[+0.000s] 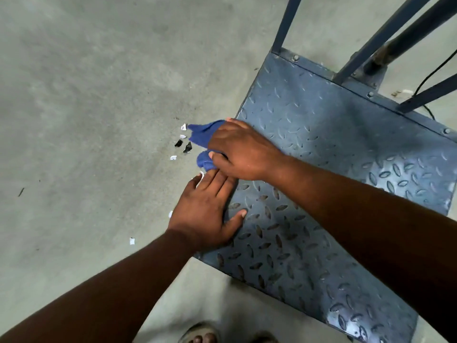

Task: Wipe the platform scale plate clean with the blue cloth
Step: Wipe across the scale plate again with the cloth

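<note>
At the centre of the frame the right hand [239, 149] bunches the blue cloth [201, 134] in curled fingers at the left edge of the platform scale plate [321, 144]. The left hand [205, 211] lies flat just below, fingers straight on the steel. The cloth looks soft and light, best kept wadded under the palm; the plate's raised tread may snag it.

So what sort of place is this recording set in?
Probably a warehouse or workshop floor: bare concrete floor, a tread-plate platform scale plate with a blue upright frame, paper scraps by its edge.
</note>
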Tool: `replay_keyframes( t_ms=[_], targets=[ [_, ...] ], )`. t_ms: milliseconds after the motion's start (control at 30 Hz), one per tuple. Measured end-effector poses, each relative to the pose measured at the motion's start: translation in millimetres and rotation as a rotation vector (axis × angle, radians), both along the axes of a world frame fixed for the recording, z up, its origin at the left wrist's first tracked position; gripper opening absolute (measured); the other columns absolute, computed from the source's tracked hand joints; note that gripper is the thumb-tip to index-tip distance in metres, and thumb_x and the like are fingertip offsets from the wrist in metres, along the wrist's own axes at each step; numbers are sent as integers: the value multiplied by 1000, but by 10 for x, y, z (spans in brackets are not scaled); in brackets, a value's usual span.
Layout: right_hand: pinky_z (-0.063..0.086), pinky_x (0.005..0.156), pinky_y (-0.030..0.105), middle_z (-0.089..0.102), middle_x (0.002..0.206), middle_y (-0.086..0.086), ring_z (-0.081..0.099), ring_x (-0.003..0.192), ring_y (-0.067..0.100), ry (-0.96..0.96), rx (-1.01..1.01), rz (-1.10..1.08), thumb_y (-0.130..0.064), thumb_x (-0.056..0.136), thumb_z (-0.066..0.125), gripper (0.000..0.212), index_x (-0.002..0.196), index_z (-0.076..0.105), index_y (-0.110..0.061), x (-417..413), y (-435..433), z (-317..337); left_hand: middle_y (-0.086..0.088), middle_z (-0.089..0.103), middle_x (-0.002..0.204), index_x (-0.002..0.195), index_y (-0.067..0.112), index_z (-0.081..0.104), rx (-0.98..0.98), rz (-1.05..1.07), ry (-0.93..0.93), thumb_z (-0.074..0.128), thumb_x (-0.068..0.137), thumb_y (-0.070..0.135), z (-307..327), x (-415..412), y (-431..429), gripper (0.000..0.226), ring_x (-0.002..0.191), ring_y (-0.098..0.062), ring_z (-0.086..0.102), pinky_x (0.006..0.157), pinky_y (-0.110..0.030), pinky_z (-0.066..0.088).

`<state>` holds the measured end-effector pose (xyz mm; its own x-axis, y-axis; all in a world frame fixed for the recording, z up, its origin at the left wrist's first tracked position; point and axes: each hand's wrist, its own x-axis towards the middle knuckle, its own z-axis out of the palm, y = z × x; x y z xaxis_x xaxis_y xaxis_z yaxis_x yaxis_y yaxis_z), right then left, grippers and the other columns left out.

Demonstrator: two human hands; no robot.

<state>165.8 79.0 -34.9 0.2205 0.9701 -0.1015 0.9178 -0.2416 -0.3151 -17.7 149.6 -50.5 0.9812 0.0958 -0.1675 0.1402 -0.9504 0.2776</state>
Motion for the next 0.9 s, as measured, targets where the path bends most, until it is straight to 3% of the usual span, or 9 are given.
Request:
replay_keyframes(
  t_ms=[133,233,400,533,600,667,700,800,900],
  targets=[
    [27,122,49,63,137,7,46,143,26,-170,24,-403,-37,101,35,44,122,68,-16,652,40,-102,0,2,181,172,19,12,8,7,47,38,99,71,-14,-2,-17,94,167,-18,1,128,-46,26],
    [20,126,48,40,163,2,28,155,23,-177,24,-590,-36,104,32,51,146,54,-19,551,43,-161,-1,3,181,172,18,13,7,7,42,38,99,71,2,2,-10,94,167,-18,1,128,-48,30],
    [18,128,44,29,168,2,22,158,19,-166,26,-398,-32,106,33,55,158,39,-18,-91,-308,-139,-6,17,179,169,14,26,20,10,12,44,97,69,-13,0,-23,93,166,-21,12,123,-50,37],
    [43,113,31,64,142,-1,58,132,13,292,244,-777,-27,103,46,41,140,62,-16,238,-730,68,-2,6,180,171,15,18,41,6,16,41,98,70,5,1,-37,94,167,-20,5,125,-48,34],
    [51,88,24,76,105,-6,66,94,7,806,406,-1026,-31,96,54,28,112,72,-16,387,-899,292,-3,4,181,171,15,16,48,-1,20,40,99,70,-7,5,-41,94,167,-20,3,125,-49,34],
    [52,91,34,71,112,10,65,97,19,1397,547,-1142,-29,97,55,28,109,70,-8,460,-1099,407,-3,3,181,171,15,15,60,-5,19,40,99,70,-11,-1,-40,94,167,-21,2,125,-48,34],
    [54,91,39,72,113,12,67,96,21,1484,518,-1204,-25,98,54,25,108,71,-9,451,-1225,460,-3,4,181,171,15,15,65,-6,13,40,99,70,-15,-1,-42,94,167,-21,3,124,-48,35],
    [55,77,36,72,84,-7,67,74,10,1108,371,-1448,-20,95,58,16,100,73,-18,477,-1542,393,-5,8,180,171,14,19,77,-7,-7,42,98,69,-22,-5,-38,94,167,-22,7,122,-48,37],
    [59,79,39,71,87,2,69,78,17,982,337,-1591,-35,102,58,27,104,74,-13,537,-1686,361,-5,9,180,171,14,19,77,-3,-17,44,98,68,-31,-2,-47,94,167,-23,9,122,-48,38]
  ],
)
